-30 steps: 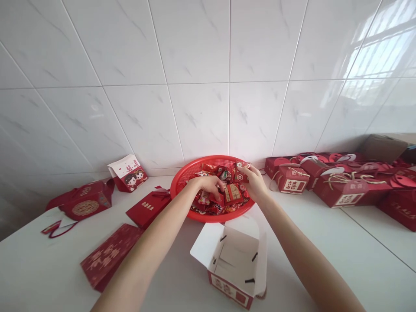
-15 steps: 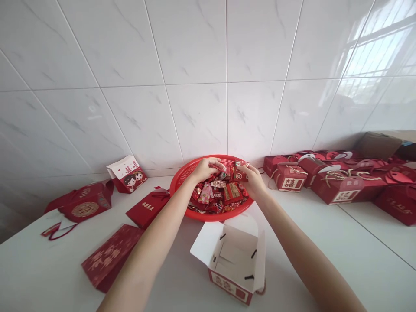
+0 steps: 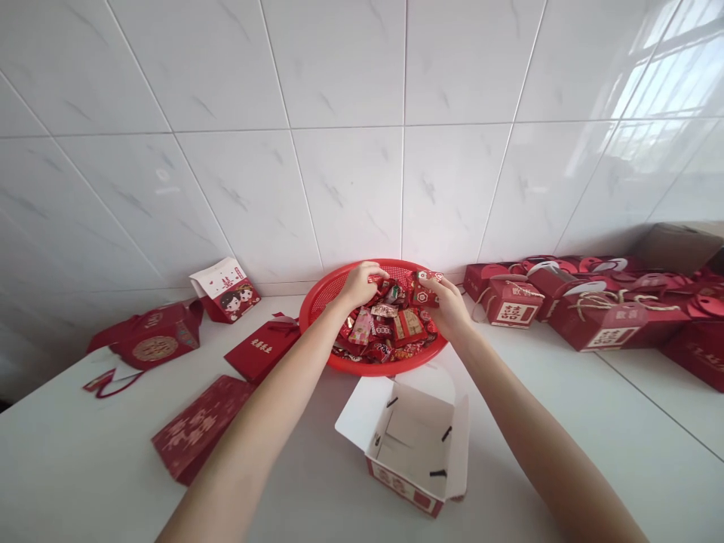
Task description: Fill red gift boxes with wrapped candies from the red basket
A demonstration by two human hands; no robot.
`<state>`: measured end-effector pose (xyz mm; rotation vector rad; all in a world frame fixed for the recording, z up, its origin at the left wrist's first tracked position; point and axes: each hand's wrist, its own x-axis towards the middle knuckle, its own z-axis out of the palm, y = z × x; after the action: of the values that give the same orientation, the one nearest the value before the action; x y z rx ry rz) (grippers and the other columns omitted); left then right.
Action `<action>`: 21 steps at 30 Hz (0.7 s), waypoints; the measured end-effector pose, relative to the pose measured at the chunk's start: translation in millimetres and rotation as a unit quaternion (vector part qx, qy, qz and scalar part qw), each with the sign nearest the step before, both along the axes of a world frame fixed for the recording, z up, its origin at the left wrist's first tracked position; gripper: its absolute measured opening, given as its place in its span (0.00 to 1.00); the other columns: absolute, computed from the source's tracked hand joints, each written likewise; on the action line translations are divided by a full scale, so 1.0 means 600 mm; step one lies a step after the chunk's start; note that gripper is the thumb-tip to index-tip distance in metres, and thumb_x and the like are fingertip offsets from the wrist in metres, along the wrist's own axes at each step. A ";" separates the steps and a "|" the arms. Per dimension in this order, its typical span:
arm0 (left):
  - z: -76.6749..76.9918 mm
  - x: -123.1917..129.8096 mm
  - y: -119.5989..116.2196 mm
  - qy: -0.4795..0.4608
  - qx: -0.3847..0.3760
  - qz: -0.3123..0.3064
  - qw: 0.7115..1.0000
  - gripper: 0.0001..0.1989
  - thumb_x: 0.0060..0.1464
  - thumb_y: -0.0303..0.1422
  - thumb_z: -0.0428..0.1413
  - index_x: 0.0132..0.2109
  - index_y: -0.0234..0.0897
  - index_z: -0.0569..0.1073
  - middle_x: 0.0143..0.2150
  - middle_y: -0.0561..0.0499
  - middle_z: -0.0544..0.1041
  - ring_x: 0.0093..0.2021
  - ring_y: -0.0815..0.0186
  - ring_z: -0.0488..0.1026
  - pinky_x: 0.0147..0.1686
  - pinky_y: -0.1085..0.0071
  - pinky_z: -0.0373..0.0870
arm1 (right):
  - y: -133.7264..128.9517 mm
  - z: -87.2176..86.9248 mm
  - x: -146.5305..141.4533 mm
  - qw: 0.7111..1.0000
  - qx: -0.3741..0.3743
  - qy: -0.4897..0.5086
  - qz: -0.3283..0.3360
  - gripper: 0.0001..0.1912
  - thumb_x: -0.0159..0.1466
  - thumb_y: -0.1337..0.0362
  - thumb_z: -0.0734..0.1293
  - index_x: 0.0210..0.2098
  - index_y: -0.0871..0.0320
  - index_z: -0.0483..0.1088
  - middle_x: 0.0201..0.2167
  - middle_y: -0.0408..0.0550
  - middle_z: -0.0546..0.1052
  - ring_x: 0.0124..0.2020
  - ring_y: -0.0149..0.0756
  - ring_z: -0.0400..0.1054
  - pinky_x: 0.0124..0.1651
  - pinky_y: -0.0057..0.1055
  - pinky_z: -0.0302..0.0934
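Note:
A round red plastic basket (image 3: 333,294) stands against the tiled wall, heaped with wrapped sweets (image 3: 385,328) in mostly red packets. My left hand (image 3: 359,285) is over the basket's far side, its fingertips pinching a small red wrapped sweet (image 3: 378,279). My right hand (image 3: 446,299) is at the basket's right side and grips a small red packet (image 3: 425,292) with a white pattern. Just in front of the basket, an open white-lined red gift box (image 3: 410,445) sits on the white counter (image 3: 566,452), and nothing shows inside it.
Many assembled red gift boxes with rope handles (image 3: 596,324) crowd the counter's right side, with a brown cardboard box (image 3: 682,249) behind them. Flat red cards and boxes (image 3: 197,426) lie to the left, with a cartoon-printed bag (image 3: 226,290) against the wall.
My left hand has risen out of the sweets toward the basket's far side, carrying a small red sweet. My right hand stays nearly still with its packet.

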<state>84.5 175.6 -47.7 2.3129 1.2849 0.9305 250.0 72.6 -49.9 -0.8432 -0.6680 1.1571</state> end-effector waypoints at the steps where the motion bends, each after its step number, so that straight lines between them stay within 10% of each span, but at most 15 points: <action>1: -0.002 0.002 -0.001 0.036 -0.021 -0.028 0.999 0.22 0.46 0.17 0.49 0.42 0.38 0.83 0.53 0.50 0.80 0.56 0.60 0.75 0.57 0.69 0.70 | 0.000 0.000 0.000 1.000 0.002 -0.001 -0.002 0.11 0.43 0.62 0.76 0.25 0.55 0.74 0.24 0.41 0.78 0.26 0.36 0.71 0.27 0.31 0.64; 8: -0.020 0.025 -0.006 0.340 -0.158 -0.114 0.920 0.29 0.41 0.31 0.66 0.55 0.44 0.78 0.58 0.49 0.78 0.54 0.53 0.76 0.48 0.70 0.72 | 0.007 -0.004 0.003 1.000 0.005 0.006 -0.006 0.10 0.43 0.64 0.75 0.24 0.55 0.73 0.23 0.41 0.78 0.26 0.36 0.71 0.29 0.32 0.65; 14: -0.012 0.024 -0.010 0.307 -0.127 -0.012 0.943 0.11 0.47 0.27 0.60 0.41 0.39 0.80 0.46 0.45 0.82 0.46 0.53 0.78 0.43 0.67 0.71 | 0.007 -0.005 0.005 1.000 0.007 0.015 -0.005 0.09 0.43 0.64 0.75 0.25 0.55 0.73 0.23 0.41 0.78 0.27 0.37 0.72 0.30 0.32 0.66; 21: 0.002 0.008 -0.004 0.190 -0.067 0.074 0.977 0.14 0.55 0.24 0.52 0.48 0.37 0.74 0.47 0.45 0.80 0.44 0.59 0.76 0.37 0.70 0.69 | 0.003 -0.001 0.003 1.000 0.011 0.012 0.000 0.08 0.45 0.65 0.75 0.24 0.56 0.73 0.24 0.42 0.79 0.28 0.36 0.72 0.31 0.32 0.67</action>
<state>89.5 173.2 -46.4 2.3876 1.6324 0.4334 251.7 74.3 -50.4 -0.8094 -0.6592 1.1577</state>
